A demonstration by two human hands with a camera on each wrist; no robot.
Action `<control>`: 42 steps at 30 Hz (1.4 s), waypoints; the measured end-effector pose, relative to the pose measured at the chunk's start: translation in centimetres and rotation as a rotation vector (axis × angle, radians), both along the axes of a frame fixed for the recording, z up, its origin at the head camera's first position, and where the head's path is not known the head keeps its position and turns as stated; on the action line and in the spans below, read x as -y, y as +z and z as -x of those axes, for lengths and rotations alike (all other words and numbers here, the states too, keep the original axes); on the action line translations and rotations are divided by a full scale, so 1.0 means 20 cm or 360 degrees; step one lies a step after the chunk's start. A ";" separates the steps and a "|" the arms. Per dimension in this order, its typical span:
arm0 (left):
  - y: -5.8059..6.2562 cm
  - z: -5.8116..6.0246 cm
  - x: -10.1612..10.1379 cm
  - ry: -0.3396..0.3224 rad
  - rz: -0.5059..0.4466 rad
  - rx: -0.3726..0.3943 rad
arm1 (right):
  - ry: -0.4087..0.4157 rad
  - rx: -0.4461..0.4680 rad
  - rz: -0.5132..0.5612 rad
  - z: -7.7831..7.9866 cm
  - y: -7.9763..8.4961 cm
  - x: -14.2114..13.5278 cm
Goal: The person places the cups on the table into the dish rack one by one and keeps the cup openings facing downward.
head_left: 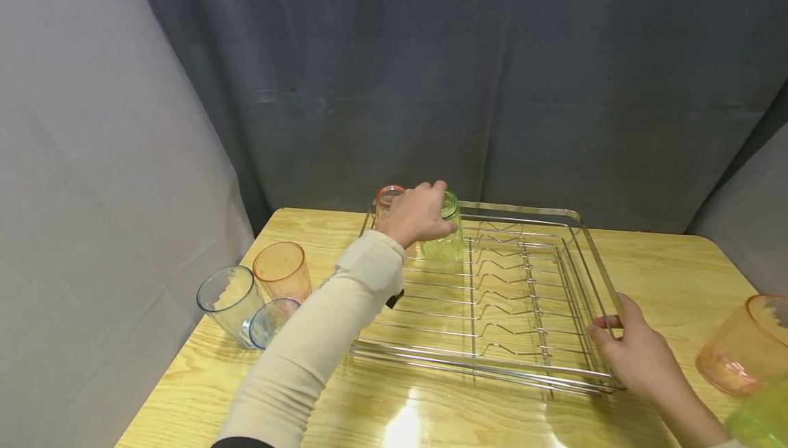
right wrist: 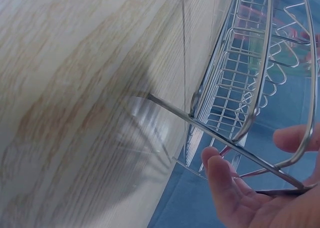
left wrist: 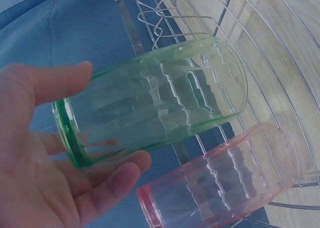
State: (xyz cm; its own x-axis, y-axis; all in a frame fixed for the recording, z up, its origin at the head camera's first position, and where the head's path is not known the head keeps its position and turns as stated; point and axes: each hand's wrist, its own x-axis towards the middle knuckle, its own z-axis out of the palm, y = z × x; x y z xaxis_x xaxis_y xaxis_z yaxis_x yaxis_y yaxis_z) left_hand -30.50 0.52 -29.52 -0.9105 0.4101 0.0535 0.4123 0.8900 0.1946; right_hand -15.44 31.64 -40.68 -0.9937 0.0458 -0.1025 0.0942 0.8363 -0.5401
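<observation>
left grip (head_left: 421, 217) partly hides the green glass (head_left: 444, 249); head view's edge crops a yellow-green object (head_left: 763, 415).

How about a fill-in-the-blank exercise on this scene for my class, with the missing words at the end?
1. The left hand has its fingers around a glass coloured ____.
2. The right hand grips the metal rack by its ____ (left/right) side.
3. On the table, left of the rack, one orange glass and ____ (number) blue-rimmed glasses show.

Missing words: green; right; two.
</observation>
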 end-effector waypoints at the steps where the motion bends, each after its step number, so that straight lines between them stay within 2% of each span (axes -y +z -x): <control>1: 0.00 0.00 0.00 0.0009 -0.0009 0.0009 | -0.0001 -0.0003 0.0002 0.00 0.00 0.00; 5: -0.01 0.01 -0.01 0.0052 -0.0044 0.0045 | -0.0004 -0.0011 0.0012 0.00 -0.01 0.00; 20: -0.07 0.08 0.01 0.0096 -0.0152 0.0190 | -0.0013 -0.0002 0.0024 -0.01 -0.01 -0.02; 30: -0.06 0.09 -0.02 0.0112 -0.0211 0.0230 | -0.0015 -0.0006 0.0040 -0.01 -0.01 -0.02; 42: -0.10 0.09 -0.01 0.0172 -0.0149 0.0211 | -0.0008 -0.0004 0.0052 -0.01 -0.01 0.00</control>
State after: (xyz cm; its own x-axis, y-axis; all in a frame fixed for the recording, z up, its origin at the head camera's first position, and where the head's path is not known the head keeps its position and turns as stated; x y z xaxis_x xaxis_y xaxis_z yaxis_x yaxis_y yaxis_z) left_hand -32.35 0.76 -31.53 -0.9506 0.3083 -0.0365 0.2804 0.9032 0.3248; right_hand -15.16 31.58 -40.97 -0.9937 0.0473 -0.1016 0.0969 0.8179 -0.5671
